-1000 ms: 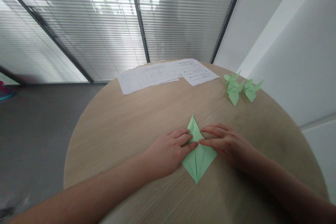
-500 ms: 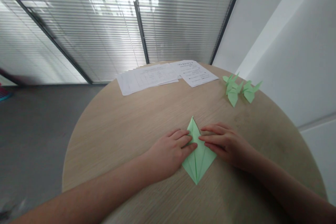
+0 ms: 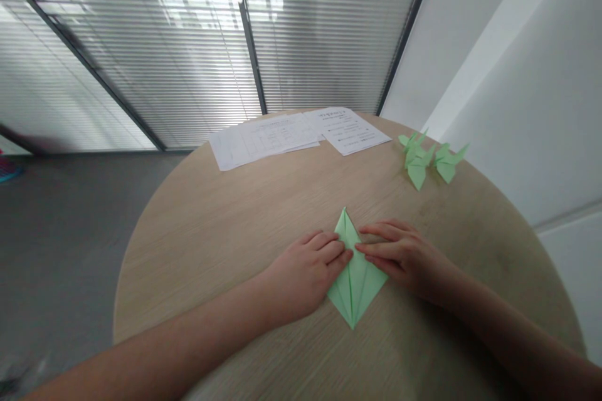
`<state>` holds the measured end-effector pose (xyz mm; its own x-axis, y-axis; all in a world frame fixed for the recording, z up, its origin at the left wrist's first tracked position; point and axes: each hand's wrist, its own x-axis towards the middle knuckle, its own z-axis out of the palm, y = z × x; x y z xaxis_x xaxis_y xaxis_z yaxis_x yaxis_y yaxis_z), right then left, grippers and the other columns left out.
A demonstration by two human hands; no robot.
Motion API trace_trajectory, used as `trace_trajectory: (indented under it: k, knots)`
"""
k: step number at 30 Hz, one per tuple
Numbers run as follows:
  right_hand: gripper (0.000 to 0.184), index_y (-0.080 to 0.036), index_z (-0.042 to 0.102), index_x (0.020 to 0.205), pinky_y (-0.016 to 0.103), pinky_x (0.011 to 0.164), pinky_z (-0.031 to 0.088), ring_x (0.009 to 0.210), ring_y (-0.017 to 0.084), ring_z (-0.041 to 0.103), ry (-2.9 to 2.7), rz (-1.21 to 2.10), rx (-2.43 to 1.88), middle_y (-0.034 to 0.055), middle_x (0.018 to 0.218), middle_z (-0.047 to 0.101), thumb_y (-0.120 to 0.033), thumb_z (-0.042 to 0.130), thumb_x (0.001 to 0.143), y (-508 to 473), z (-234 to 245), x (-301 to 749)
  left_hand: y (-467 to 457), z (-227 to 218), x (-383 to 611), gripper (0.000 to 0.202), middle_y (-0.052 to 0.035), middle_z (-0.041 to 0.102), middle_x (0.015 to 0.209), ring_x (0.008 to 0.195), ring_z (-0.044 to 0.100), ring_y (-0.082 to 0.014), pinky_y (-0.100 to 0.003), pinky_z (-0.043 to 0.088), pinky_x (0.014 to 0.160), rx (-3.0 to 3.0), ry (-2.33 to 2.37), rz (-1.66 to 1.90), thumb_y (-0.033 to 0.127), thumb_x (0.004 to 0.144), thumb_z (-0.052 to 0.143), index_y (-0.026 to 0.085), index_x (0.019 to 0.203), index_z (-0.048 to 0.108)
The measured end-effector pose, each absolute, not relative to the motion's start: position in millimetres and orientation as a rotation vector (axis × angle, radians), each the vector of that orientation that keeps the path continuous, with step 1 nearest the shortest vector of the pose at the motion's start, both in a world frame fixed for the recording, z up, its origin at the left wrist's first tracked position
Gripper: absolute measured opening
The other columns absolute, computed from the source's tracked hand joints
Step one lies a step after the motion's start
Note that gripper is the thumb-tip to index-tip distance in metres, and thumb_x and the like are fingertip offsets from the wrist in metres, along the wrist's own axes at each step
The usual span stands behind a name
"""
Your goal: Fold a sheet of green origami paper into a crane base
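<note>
A light green sheet of origami paper, folded into a diamond with creases running to its near tip, lies on the round wooden table. My left hand rests on its left side, palm down, fingertips and thumb pressing near the middle crease. From the other side, my right hand touches the paper's right edge with outstretched fingers, some of them slightly apart. Neither hand lifts the paper. Parts of its left and right edges are hidden beneath my fingers.
Several folded green paper cranes stand at the table's far right, near the white wall. Printed white sheets lie along the far edge of the table. Behind it are glass panels with blinds.
My left thumb has moved slightly up and closer to its fingers on the paper. My right hand and the folded paper stay almost in place.
</note>
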<state>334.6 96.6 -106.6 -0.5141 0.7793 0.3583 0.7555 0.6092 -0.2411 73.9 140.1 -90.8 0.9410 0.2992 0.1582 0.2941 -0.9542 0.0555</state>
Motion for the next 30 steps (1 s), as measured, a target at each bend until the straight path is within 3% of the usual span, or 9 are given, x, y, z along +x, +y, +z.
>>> trace_trajectory:
  k: [10,23,30]
  knots:
    - [0.025,-0.025,0.079,0.112,0.045,0.096,0.056,0.107,0.026,0.068,-2.254,0.049,-1.349,0.0104,0.121,0.074,-0.02,0.059,0.097,92.5,-111.2,325.2,139.2,-91.0,75.1,0.035,-0.0095,0.066,0.127,0.123,0.055,-0.0263,-0.041,0.04,0.112,3.073,0.477,0.293,0.023,0.103,0.048,0.012,0.134,0.059]
    - [0.025,-0.024,0.077,0.116,0.049,0.098,0.055,0.11,0.028,0.068,-2.218,0.017,-1.422,0.0103,0.12,0.075,-0.025,0.061,0.097,97.9,-117.9,325.0,139.8,-91.5,74.8,0.037,-0.011,0.065,0.129,0.123,0.055,-0.0267,-0.038,0.04,0.112,3.054,0.463,0.303,0.024,0.103,0.046,0.011,0.135,0.059]
    - [0.019,-0.021,0.079,0.107,0.045,0.09,0.056,0.097,0.025,0.069,-2.201,0.03,-1.364,0.0101,0.107,0.076,-0.024,0.062,0.097,96.3,-114.6,323.9,140.4,-91.5,74.7,0.037,-0.0107,0.064,0.129,0.119,0.057,-0.0264,-0.041,0.042,0.11,3.04,0.473,0.284,0.024,0.103,0.047,0.012,0.136,0.059]
